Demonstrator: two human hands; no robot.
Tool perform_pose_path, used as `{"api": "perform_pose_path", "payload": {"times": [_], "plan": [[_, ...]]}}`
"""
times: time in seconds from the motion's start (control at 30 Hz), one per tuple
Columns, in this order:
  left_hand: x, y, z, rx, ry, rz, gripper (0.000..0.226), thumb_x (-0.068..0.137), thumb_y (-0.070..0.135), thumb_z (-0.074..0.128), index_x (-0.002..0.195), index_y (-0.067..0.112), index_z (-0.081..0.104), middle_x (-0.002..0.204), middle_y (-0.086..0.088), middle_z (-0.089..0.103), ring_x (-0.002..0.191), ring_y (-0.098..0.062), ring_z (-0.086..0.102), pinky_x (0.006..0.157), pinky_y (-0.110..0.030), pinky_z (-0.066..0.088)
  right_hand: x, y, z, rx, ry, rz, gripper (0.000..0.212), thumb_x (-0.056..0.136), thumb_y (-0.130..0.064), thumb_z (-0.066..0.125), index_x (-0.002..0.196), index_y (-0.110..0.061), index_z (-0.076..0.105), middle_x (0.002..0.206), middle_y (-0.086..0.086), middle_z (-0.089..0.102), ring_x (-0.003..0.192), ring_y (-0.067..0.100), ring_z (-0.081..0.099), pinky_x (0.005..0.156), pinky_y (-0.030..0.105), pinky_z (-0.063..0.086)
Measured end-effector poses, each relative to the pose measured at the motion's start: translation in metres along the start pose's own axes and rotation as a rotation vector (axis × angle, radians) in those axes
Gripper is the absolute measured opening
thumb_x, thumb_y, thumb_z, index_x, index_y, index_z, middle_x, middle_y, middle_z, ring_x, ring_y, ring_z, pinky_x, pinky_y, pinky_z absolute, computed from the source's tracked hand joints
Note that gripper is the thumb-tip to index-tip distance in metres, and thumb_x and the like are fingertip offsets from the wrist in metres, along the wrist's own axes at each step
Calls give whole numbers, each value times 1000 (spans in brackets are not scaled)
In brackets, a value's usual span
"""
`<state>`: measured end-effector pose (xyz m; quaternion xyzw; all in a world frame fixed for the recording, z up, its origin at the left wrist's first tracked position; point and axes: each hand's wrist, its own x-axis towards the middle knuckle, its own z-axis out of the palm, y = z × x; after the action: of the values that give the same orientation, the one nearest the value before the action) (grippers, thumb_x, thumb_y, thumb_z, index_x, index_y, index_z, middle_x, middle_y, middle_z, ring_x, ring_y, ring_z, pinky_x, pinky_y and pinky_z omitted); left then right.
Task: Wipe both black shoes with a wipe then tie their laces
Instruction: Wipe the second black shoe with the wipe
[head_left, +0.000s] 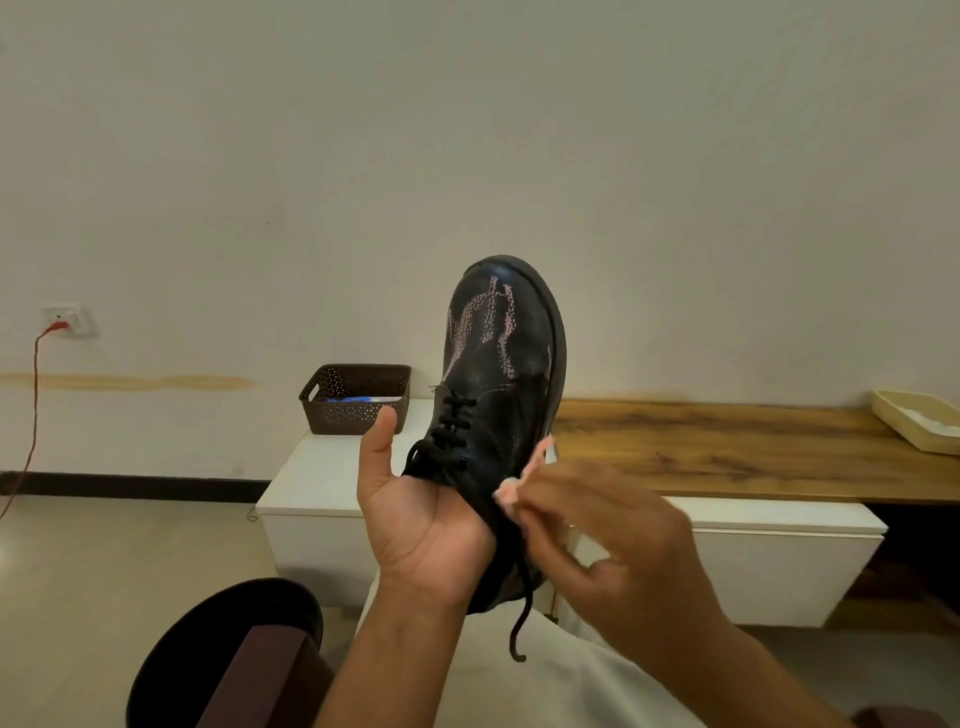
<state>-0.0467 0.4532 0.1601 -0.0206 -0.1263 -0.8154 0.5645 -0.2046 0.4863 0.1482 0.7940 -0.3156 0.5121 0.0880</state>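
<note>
Your left hand (415, 512) holds the black shoe (498, 395) up in the air, in the middle of the view. The palm is under the back part of the shoe, the thumb sticks up beside the laces (449, 434), and the other fingers wrap behind where you cannot see them. The toe of the shoe points up and away from you, and its top has pale pinkish marks on it. One lace end (522, 618) hangs loose below the shoe — it is not tied.

Your right hand (613, 540) is at the right side of the shoe, pinching a small pale wipe (511, 491) between its fingertips. The wipe touches the side of the shoe. This hand looks blurry, so the fingers are hard to see clearly.

Far behind the shoe stands a low white cabinet (322, 488) against the wall. On its top, to the left of the shoe, sits a brown basket with little holes (356, 410) — something blue and white lies inside it. To the right runs a wooden bench top (727, 447), and at its far right end is a cream tray (914, 418).

On the wall at the far left is a white socket (65, 319) with a red cord (34, 415) plugged in and hanging down. Near you at the bottom left is a dark round thing (228, 644); I cannot tell what it is.
</note>
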Motion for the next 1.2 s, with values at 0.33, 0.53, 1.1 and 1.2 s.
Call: {"api": "perform_pose_path", "payload": {"times": [0.33, 0.53, 1.1, 1.2], "plan": [[-4, -15, 3, -10, 63, -19, 68, 85, 52, 58, 140, 11, 54, 132, -21, 62, 109, -44, 66, 93, -61, 48, 78, 41, -13, -166, 308, 88, 14, 94, -12, 77, 106, -6, 77, 99, 4, 76, 88, 9, 68, 80, 20, 57], [-3, -8, -2, -63, 70, -50, 74, 84, 47, 60, 145, 8, 47, 141, -22, 53, 121, -41, 57, 99, -58, 46, 35, 19, 0, -83, 202, 142, 3, 91, -12, 77, 93, -9, 77, 88, -3, 73, 78, 5, 64, 72, 18, 54], [-2, -12, -5, -60, 96, -70, 73, 79, 46, 64, 141, 10, 53, 134, -19, 61, 109, -42, 67, 86, -59, 54, 83, 42, -4, -127, 368, 162, 11, 95, -16, 75, 102, -9, 78, 95, 1, 74, 84, 6, 65, 78, 16, 54], [-3, -11, -5, -65, 100, -85, 73, 80, 46, 63, 140, 7, 53, 136, -20, 59, 114, -40, 63, 92, -60, 50, 64, 35, -6, -110, 322, 154, 2, 93, -12, 77, 94, -10, 77, 89, -1, 72, 79, 7, 65, 74, 18, 54]]}}
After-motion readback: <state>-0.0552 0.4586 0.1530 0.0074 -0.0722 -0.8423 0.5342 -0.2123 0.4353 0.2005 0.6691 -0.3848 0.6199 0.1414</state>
